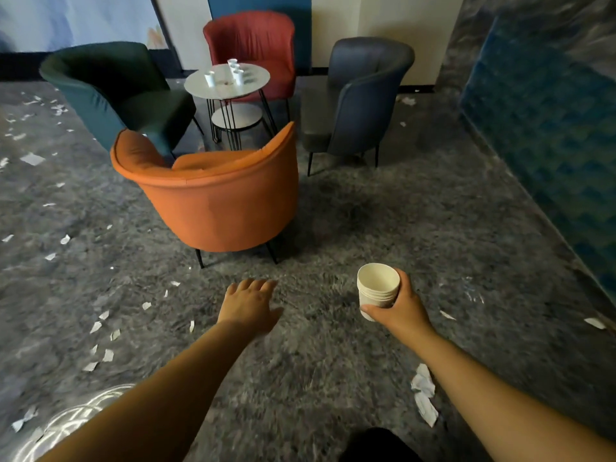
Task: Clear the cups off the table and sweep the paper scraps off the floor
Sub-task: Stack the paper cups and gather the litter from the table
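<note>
My right hand point(398, 306) grips a nested stack of paper cups point(378, 286), fingers curled round it. My left hand point(250, 303) is empty, fingers loosely spread, held out over the floor. More cups point(233, 72) stand on the round table point(213, 90), well apart from me, ringed by four chairs; the orange chair point(213, 195) blocks the direct line. Risks: adding cups one-handed could tip the stack, and squeezing past the chairs could knock the table (thin wire legs). Paper scraps point(100, 325) lie across the grey carpet point(333, 211), mostly to the left. The pile looks shaggy, so sweeping will likely snag.
</note>
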Tool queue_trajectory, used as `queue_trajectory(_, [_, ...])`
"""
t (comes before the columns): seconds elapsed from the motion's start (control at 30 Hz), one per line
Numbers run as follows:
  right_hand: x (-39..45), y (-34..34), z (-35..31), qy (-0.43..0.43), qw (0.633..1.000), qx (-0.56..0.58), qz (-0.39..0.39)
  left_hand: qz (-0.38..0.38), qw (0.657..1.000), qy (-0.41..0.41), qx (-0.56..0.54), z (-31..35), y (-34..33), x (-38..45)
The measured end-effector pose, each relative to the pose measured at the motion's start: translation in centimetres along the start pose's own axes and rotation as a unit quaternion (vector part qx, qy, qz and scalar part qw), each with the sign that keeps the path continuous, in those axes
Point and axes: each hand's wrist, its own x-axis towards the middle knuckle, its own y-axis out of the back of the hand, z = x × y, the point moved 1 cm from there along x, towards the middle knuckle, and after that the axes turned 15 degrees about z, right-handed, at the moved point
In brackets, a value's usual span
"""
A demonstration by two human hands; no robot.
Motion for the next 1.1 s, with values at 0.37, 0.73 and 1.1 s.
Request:
queue_trajectory(0.37, [28.1, -4.2, -5.3, 0.036, 0.999, -0.019, -0.035, 0.004, 0.999, 0.036, -0.013, 1.1, -0.3, 26.9])
queue_trajectory(0.73, [49.7, -8.8, -10.7, 0.039, 0.998, 0.012, -0.052, 0.012, 0.998, 0.059, -0.028, 1.0, 1.4, 48.1])
queue_trajectory(1.1, [70.6, -14.9, -16.7, 0.019, 0.999, -0.004, -0.032, 0.030, 0.999, 0.014, -0.015, -3.5, 1.4, 72.7])
